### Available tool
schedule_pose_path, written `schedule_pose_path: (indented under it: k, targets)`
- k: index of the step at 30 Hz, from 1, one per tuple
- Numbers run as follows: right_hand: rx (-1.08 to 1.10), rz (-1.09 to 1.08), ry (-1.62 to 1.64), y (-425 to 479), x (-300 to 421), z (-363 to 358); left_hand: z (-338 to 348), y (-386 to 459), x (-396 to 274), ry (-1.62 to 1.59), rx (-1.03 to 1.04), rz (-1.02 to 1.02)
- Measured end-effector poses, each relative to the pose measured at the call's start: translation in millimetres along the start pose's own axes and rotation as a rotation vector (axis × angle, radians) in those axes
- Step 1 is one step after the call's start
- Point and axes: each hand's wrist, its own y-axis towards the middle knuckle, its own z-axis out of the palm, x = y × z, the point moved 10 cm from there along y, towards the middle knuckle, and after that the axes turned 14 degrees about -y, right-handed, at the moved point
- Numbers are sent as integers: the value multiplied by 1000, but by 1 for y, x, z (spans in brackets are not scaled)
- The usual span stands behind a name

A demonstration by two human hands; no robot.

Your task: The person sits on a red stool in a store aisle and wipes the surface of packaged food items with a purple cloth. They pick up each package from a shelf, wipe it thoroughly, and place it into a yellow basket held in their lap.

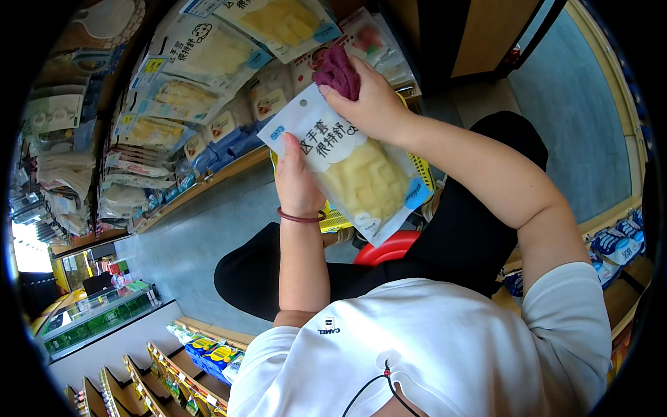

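A clear-and-white plastic packet of pale yellow gloves point(367, 177) slants across the middle of the view, in front of my lap. My left hand point(297, 180), with a dark red bangle on the wrist, grips the packet's left edge, its thumb on the printed front. My right hand point(367, 99) is closed around a bunched maroon cloth point(337, 72) at the packet's upper right corner. The cloth touches or nearly touches the packet; whether the right fingers also pinch the packet is hidden.
Similar glove packets point(211, 54) hang over a wooden shelf point(208, 182) holding other packaged goods. A yellow plastic basket point(336, 221) sits partly hidden behind the packet, near a red round object point(388, 247) between my legs. Stocked shelves point(182, 380) stand at lower left.
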Motion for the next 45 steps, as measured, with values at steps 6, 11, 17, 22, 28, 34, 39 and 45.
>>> schedule_pose_path:
  k: [6, 11, 17, 22, 28, 34, 39, 45]
  targets:
    - [112, -27, -34, -18, 0, 13, -9, 7, -49, -159, 27, 135]
    - [351, -13, -9, -26, 2, 24, -31, 2, -108, -122, -73, 327]
    - [486, -5, 100, -28, 8, 24, -62, -12, -154, -192, -106, 418]
    - [439, 76, -77, -15, -1, 9, -58, -29, -173, -70, -213, 531]
    - [73, -112, -22, -4, 10, -10, -42, -11, -127, -76, -90, 460]
    - [313, 31, 285, -35, 10, 47, -1, 4, -56, -128, 25, 345]
    - [199, -134, 415, -22, 37, 34, 16, 4, -10, -55, 84, 266]
    - [289, -515, 114, -58, 85, 44, -2, 5, 10, -223, 159, 185]
